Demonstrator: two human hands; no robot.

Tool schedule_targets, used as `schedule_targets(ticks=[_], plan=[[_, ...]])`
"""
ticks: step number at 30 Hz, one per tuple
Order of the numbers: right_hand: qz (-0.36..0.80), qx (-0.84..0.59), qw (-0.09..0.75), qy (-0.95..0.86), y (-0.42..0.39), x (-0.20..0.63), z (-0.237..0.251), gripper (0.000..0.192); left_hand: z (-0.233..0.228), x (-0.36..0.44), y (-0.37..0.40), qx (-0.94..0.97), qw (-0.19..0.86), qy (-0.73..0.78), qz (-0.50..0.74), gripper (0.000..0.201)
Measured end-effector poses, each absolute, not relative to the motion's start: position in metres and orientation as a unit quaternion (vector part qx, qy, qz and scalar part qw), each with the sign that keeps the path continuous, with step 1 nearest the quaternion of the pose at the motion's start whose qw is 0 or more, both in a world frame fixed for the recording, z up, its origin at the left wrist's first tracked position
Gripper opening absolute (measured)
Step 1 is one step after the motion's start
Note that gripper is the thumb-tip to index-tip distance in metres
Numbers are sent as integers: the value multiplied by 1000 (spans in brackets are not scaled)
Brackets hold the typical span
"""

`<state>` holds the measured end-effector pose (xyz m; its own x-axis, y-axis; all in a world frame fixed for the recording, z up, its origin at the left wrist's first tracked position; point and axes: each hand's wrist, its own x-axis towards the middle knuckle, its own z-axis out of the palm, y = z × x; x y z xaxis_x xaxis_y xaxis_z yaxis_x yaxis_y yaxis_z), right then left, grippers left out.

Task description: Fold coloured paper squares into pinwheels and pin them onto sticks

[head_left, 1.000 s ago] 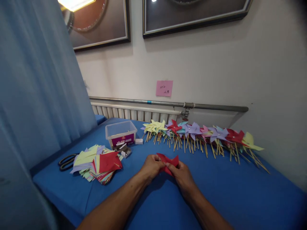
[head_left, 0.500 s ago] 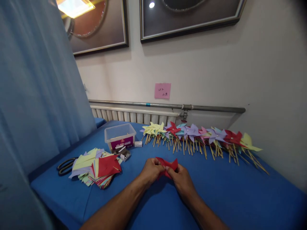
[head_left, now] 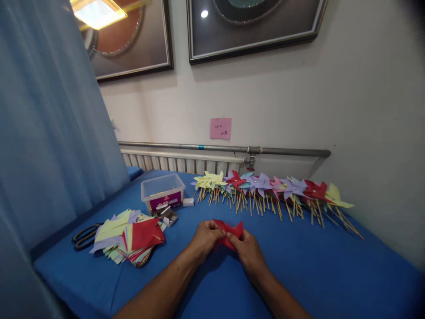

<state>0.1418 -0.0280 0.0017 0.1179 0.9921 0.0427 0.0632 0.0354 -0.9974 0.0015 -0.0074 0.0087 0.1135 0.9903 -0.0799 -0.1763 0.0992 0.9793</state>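
Red paper (head_left: 237,229): up in both hands, above the near-middle of the table (head_left: 308,270), bent so a couple of points stick up. The middle is mostly behind the thumbs, so can't tell how many corners are tucked in.
Left hand (head_left: 204,240): fingers curled in, thumb and fingers pinched on the paper's left side, basically no gap.
Right hand (head_left: 248,253): same deal on the other side, thumb pressing on the front, fingers tucked behind.
Springy corners: my main worry tbh. If either thumb eases off or slides, the bent bits could pop back flat.
Creases: squeeze too hard or pull the hands apart and I'd guess it kinks or tears, looks like thin stuff.
Paper pile (head_left: 114,232): off to the left, loosely fanned, just beside the scissors (head_left: 84,238). A careless left forearm could scatter it.
Little box (head_left: 170,217): sits by the plastic tub (head_left: 171,200), contents too small to make out. A knock might spill it.
Pinwheels (head_left: 260,182): overlapping along the back, sticks pointing this way. A right-hand swing could snag one.
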Motion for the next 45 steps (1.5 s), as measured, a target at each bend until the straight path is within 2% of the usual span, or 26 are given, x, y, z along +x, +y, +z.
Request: schedule_targets(ticks=[11,20,27,37,45], plan=[[471,-515,532,-478,-30,140,4,34,5,2,-5,478,575,446,493,22],[481,-510,527,-481,-31,141,6,46,9,3,-6,476,575,444,495,24],[453,-537,519,-486,-29,142,4,42,11,5,-7,465,574,453,500,21],[475,-513,532,-478,-23,143,-3,38,14,5,-7,461,581,454,494,20],[473,-531,519,-475,-23,145,-3,45,11,4,-5,474,576,459,483,17]])
